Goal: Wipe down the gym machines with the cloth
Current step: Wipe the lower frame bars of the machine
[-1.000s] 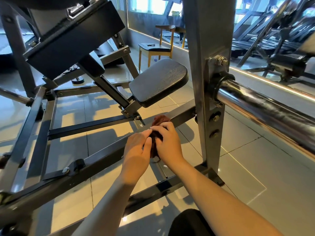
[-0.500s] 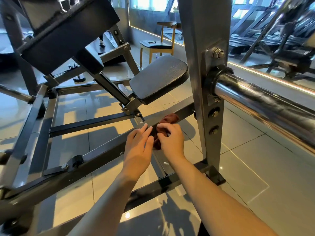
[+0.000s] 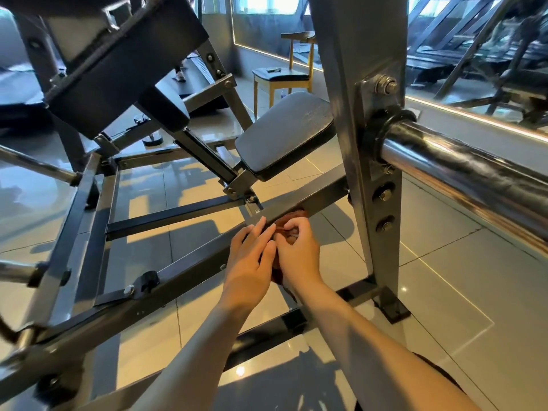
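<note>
One bunched cloth [image 3: 293, 218] beside diagonal bar [image 3: 311, 200], right hand [image 3: 299, 258] fingers pinching it, left hand [image 3: 248, 264] fingers straight.

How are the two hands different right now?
The left hand has straight fingers reaching onto the dark bar; the right hand has curled fingers. The right hand pinches the reddish-brown cloth; the left hand grips nothing. Both are bare and sit side by side at the bar.

Both forearms extended forward. Left hand [image 3: 250, 262] flat, fingers straight, just left of the grip. Right hand [image 3: 298, 258] curled, pinching cloth [image 3: 298, 215].
</note>
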`<state>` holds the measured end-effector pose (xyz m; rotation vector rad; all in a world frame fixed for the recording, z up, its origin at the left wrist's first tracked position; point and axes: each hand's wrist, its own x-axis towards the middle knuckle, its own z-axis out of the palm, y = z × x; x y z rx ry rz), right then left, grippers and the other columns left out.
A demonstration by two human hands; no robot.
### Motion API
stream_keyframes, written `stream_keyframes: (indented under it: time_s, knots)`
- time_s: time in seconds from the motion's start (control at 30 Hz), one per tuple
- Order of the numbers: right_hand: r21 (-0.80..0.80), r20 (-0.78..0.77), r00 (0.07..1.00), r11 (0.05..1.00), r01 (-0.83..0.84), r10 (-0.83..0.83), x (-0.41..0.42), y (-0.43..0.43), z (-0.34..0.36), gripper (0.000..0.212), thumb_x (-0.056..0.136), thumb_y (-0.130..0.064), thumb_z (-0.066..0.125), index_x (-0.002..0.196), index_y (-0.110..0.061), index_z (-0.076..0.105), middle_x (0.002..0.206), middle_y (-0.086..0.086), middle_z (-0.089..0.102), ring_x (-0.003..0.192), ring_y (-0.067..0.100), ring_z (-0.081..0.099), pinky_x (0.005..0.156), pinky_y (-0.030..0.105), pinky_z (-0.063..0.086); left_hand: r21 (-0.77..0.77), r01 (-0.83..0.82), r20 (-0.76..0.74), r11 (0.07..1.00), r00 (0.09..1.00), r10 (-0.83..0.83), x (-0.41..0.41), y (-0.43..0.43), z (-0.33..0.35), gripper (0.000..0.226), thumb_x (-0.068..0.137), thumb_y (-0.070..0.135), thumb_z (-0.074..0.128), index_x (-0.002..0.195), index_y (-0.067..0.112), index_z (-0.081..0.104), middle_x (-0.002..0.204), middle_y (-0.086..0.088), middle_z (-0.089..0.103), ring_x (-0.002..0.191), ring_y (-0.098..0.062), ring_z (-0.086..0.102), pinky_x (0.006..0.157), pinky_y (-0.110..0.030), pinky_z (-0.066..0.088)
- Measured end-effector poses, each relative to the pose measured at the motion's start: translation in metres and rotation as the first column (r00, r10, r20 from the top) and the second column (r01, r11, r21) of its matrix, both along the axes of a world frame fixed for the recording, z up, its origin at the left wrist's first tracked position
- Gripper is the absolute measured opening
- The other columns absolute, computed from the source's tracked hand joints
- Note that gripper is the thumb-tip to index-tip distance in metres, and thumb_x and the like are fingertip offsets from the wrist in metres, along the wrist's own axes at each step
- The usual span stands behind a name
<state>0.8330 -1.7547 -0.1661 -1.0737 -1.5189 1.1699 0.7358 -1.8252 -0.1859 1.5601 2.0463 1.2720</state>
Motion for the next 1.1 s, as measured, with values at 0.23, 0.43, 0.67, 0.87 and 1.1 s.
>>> stream_keyframes:
  time_s: [0.23,0.43,0.67,0.87,1.1]
  knots:
    - [0.049,-0.068,0.997,0.998,-0.035,0.038,0.017,0.016,0.006,0.024,0.096,-0.01,0.064,0.112,-0.024,0.051,0.107,-0.003,0.063,0.098,0.008,0.064,0.075,0.017,0.056,0.002,0.003,-0.076,1.0,0.997,-0.003,-0.006,-0.002,0.002,0.052,0.106,0.052,0.025,0.152,0.035,0.04,0.156,0.027,0.026,0.145,0.005,0.01,0.117,-0.02,0.007]
    - [0.005,-0.098,0.994,0.999,0.04,-0.039,0.02,0.024,0.011,0.038,0.096,-0.011,0.066,0.123,-0.028,0.045,0.114,-0.008,0.059,0.102,0.006,0.06,0.067,0.008,0.052,-0.039,-0.032,-0.117,0.999,0.993,0.027,-0.002,-0.001,0.002,0.055,0.103,0.052,0.022,0.154,0.036,0.035,0.152,0.033,0.02,0.14,0.014,0.0,0.108,-0.005,-0.005]
    - [0.094,0.116,0.973,0.973,-0.211,0.199,0.021,0.016,-0.001,0.029,0.096,-0.011,0.065,0.119,-0.025,0.056,0.116,-0.005,0.063,0.109,0.008,0.061,0.08,0.01,0.052,0.022,-0.029,-0.095,0.999,0.995,0.031,-0.001,0.0,0.0,0.052,0.106,0.052,0.026,0.151,0.033,0.042,0.156,0.026,0.028,0.143,0.01,0.008,0.11,-0.006,0.0]
    - [0.092,0.022,0.996,0.992,0.082,-0.084,0.024,0.027,0.015,0.027,0.093,-0.011,0.07,0.109,-0.03,0.06,0.13,-0.004,0.035,0.11,0.011,0.049,0.075,0.001,0.045,-0.052,-0.019,-0.101,0.998,0.995,0.014,-0.003,-0.004,0.005,0.052,0.103,0.051,0.024,0.153,0.039,0.034,0.153,0.033,0.017,0.143,0.014,-0.001,0.111,-0.008,-0.006]
    - [0.149,0.185,0.982,0.986,-0.075,0.047,0.003,0.003,-0.002,0.015,0.098,-0.014,0.063,0.108,-0.025,0.063,0.124,-0.005,0.045,0.112,0.012,0.051,0.074,-0.001,0.04,0.007,0.003,-0.084,1.0,0.996,-0.003,-0.004,-0.005,0.0,0.047,0.106,0.047,0.028,0.151,0.037,0.038,0.156,0.027,0.023,0.145,0.009,0.007,0.116,-0.012,0.0]
